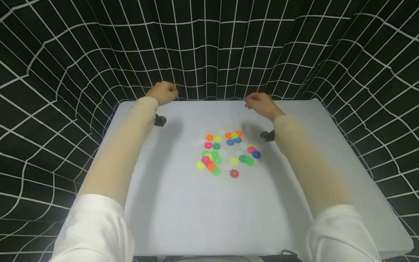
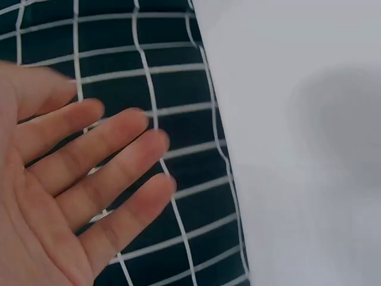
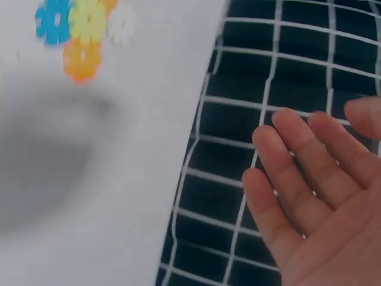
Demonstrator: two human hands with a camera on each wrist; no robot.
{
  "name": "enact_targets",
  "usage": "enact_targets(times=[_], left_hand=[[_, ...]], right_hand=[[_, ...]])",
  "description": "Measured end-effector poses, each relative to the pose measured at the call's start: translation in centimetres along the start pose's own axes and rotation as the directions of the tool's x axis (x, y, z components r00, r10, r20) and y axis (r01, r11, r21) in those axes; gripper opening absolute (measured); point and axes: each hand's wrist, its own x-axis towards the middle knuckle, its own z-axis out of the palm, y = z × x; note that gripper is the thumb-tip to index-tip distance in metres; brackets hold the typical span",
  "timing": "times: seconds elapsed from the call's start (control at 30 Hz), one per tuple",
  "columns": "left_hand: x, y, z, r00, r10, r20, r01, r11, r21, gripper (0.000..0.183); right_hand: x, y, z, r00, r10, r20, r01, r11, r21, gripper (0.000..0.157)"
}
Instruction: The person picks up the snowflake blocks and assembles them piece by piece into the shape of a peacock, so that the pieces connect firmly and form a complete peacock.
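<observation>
My left hand (image 1: 163,92) is raised over the far left part of the table, its fingers loosely bent and nothing in them. In the left wrist view the palm and fingers (image 2: 113,179) show bare. On the far right side my right hand (image 1: 262,104) hovers likewise, its empty palm seen in the right wrist view. Between the arms, nearer the body, several flat notched plastic discs lie scattered, among them a dark red disc (image 1: 234,173), a dark blue disc (image 1: 256,155), an orange disc (image 1: 209,137) and pale clear ones. Neither hand touches them.
The white table (image 1: 203,218) ends at a far edge just under the hands. Black cloth with a white grid (image 1: 212,47) hangs around the back and sides. A dark wrist camera (image 1: 160,120) sits below the left wrist, another (image 1: 267,136) below the right.
</observation>
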Motion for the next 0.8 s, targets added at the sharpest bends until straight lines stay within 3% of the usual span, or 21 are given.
enact_targets(times=[0.07,0.17,0.27,0.33,0.43,0.6,0.8], left_hand=[[-0.3,0.2,0.1,0.999,0.024,0.038,-0.021,0.997,-0.078,0.045],[-0.6,0.7,0.7,0.998,0.052,0.043,-0.04,0.971,-0.236,0.041],[-0.5,1.3,2.7,0.996,0.08,0.024,-0.066,0.927,-0.368,0.036],[-0.6,1.4,4.4,0.995,0.099,0.018,-0.084,0.912,-0.402,0.033],[-1.1,1.4,7.0,0.992,0.122,0.035,-0.1,0.922,-0.375,0.032],[-1.7,1.3,10.7,0.979,0.148,0.141,-0.094,0.939,-0.329,0.034],[-2.3,0.5,14.4,0.963,0.134,0.235,-0.072,0.964,-0.254,0.034]], right_hand=[[-0.6,0.3,0.8,1.0,0.005,0.012,-0.006,0.997,0.081,0.05],[-0.9,0.6,2.3,1.0,-0.009,0.015,0.007,0.995,0.101,0.045],[-1.2,1.1,3.9,0.999,-0.015,0.035,0.012,0.996,0.088,0.042],[-1.4,1.4,5.0,0.998,-0.026,0.048,0.024,0.998,0.058,0.041],[-1.7,1.7,6.4,0.998,-0.009,0.064,0.007,1.0,0.029,0.039],[-1.7,2.9,8.2,0.991,0.074,0.114,-0.071,0.997,-0.03,0.049],[-1.2,4.4,10.0,0.994,0.04,0.103,-0.021,0.983,-0.18,0.055]])
